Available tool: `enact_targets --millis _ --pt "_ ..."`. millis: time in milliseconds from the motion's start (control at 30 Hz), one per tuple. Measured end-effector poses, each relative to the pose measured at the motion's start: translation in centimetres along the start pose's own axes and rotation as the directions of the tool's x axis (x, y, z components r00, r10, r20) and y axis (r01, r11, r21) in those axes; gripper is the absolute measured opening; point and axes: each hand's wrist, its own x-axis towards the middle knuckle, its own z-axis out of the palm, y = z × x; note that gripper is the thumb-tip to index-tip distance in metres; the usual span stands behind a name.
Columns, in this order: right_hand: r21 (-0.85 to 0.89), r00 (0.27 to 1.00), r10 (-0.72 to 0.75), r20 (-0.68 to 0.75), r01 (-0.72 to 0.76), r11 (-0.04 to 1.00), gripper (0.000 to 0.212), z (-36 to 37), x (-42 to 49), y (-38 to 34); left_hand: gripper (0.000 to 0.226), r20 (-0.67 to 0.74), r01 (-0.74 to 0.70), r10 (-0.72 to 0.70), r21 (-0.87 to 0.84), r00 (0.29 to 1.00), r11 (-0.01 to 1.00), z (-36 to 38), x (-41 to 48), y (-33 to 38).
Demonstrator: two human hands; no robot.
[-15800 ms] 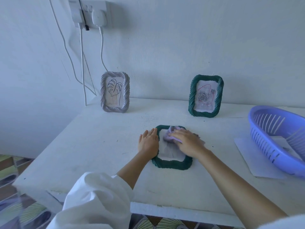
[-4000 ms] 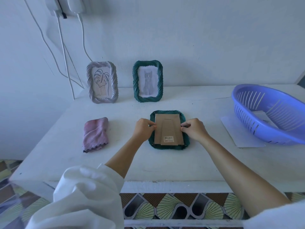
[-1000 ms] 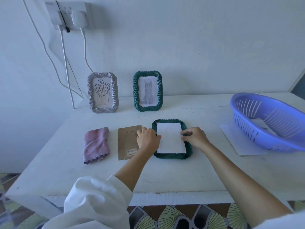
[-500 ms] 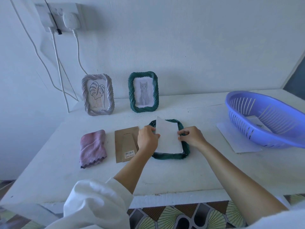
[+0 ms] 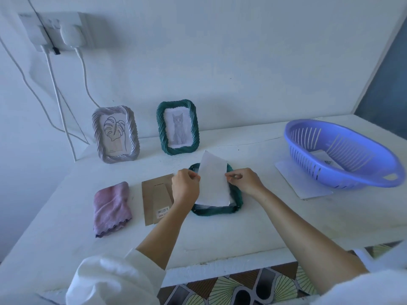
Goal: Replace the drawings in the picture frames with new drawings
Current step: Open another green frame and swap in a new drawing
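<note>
The left hand (image 5: pixel 186 188) pinches the left edge of a white paper (image 5: pixel 213 183), with thumb and fingers closed on it. The right hand (image 5: pixel 244 182) pinches the right edge the same way. The paper is between the two hands and tipped up. Its far end is in the air and its near end is down in the green frame (image 5: pixel 217 211). That frame lies flat on the bench (image 5: pixel 220 234), right under both hands. A brown back board (image 5: pixel 155 199) lies just left of the left hand. A pink cloth (image 5: pixel 110 205) lies further left. Past the hands, by the wall, stand a grey frame (image 5: pixel 115 134) with a leaf drawing and a cat frame (image 5: pixel 178 127). A purple basket (image 5: pixel 343 155) sits well to the right of the right hand.
</note>
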Motion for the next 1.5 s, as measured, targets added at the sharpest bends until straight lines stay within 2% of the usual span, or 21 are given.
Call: enact_targets --millis 67,167,233,267,367,400,433,467,533,600,867,1067,1167,1267,1300,1367,1400,1467,1500 --pt "-0.02 0.997 -0.023 -0.078 0.021 1.0 0.028 -1.4 -0.4 -0.1 0.014 -0.01 -0.037 0.037 -0.07 0.999 0.997 -0.1 0.0 1.1" --pt "-0.136 0.929 -0.091 -0.36 0.044 0.99 0.03 -5.6 -0.7 0.6 0.02 -0.004 -0.109 0.11 -0.194 0.994 0.975 0.4 -0.3 3.6" --pt "-0.246 0.866 -0.085 -0.492 -0.045 0.968 0.036 -9.4 -1.0 1.5 0.024 0.031 -0.123 0.136 -0.263 0.99 0.957 1.5 -0.8 5.3" --pt "-0.308 0.864 -0.055 -0.5 -0.119 0.944 0.041 -11.4 -1.2 2.0 0.025 0.059 -0.122 0.145 -0.284 0.988 0.951 2.4 -1.2 6.0" --pt "-0.467 0.938 0.14 -0.317 -0.283 0.838 0.056 -15.8 -1.3 3.7 0.026 0.161 -0.108 0.157 -0.276 0.974 0.955 6.1 -2.3 7.6" --pt "-0.483 0.952 0.167 -0.256 -0.276 0.831 0.047 -16.5 -1.1 4.2 0.027 0.192 -0.099 0.15 -0.252 0.97 0.963 7.6 -2.7 7.9" --pt "-0.495 0.963 0.152 -0.222 -0.245 0.834 0.024 -17.0 -0.9 4.6 0.028 0.213 -0.089 0.139 -0.228 0.967 0.969 9.0 -3.2 8.3" --pt "-0.504 0.973 0.113 -0.202 -0.202 0.84 0.012 -17.4 -0.7 4.9 0.028 0.227 -0.074 0.123 -0.214 0.966 0.974 10.5 -3.7 8.5" --pt "-0.485 0.986 0.078 -0.145 -0.14 0.863 0.041 -18.5 0.0 5.4 0.029 0.247 -0.027 0.081 -0.217 0.966 0.976 13.2 -4.4 9.0" --pt "-0.431 0.995 0.032 -0.098 -0.071 0.9 0.048 -19.7 0.2 5.4 0.029 0.244 0.003 0.048 -0.206 0.969 0.979 15.5 -4.7 9.5" --pt "-0.389 0.998 -0.002 0.065 0.027 0.921 0.031 -22.0 1.5 6.5 0.03 0.21 0.067 -0.028 -0.181 0.977 0.981 21.1 -5.6 11.5" --pt "-0.351 0.996 -0.017 0.093 0.049 0.935 0.039 -21.0 1.7 7.4 0.029 0.217 0.096 -0.065 -0.135 0.974 0.986 22.0 -5.9 11.5" --pt "-0.345 0.993 -0.013 0.113 0.052 0.937 0.031 -20.3 1.8 7.9 0.028 0.234 0.075 -0.059 -0.063 0.97 0.995 21.9 -6.2 11.7" --pt "-0.325 0.992 -0.009 0.126 0.05 0.944 0.041 -20.3 1.6 8.0 0.031 0.168 -0.012 -0.004 0.097 0.986 0.995 21.3 -6.8 12.4" --pt "-0.328 0.99 0.004 0.142 0.044 0.944 0.045 -20.4 1.4 7.9 0.034 0.122 -0.038 0.023 0.118 0.992 0.992 21.0 -6.9 12.9" --pt "-0.293 0.982 0.045 0.185 0.011 0.956 0.043 -20.8 1.2 7.5 0.038 0.068 -0.074 0.073 0.008 0.995 0.997 20.2 -6.8 14.3" --pt "-0.214 0.975 0.088 0.204 -0.043 0.976 0.042 -21.1 1.2 7.4 0.039 0.07 -0.099 0.103 -0.059 0.992 0.993 19.9 -6.5 15.0" --pt "-0.013 0.961 0.204 0.186 -0.206 0.979 0.045 -22.1 2.0 7.9 0.041 0.153 -0.156 0.17 -0.102 0.973 0.983 19.4 -5.6 16.1" --pt "-0.002 0.961 0.243 0.134 -0.245 0.969 0.039 -22.6 2.3 8.3 0.042 0.213 -0.173 0.186 -0.08 0.959 0.982 19.2 -5.3 16.4"
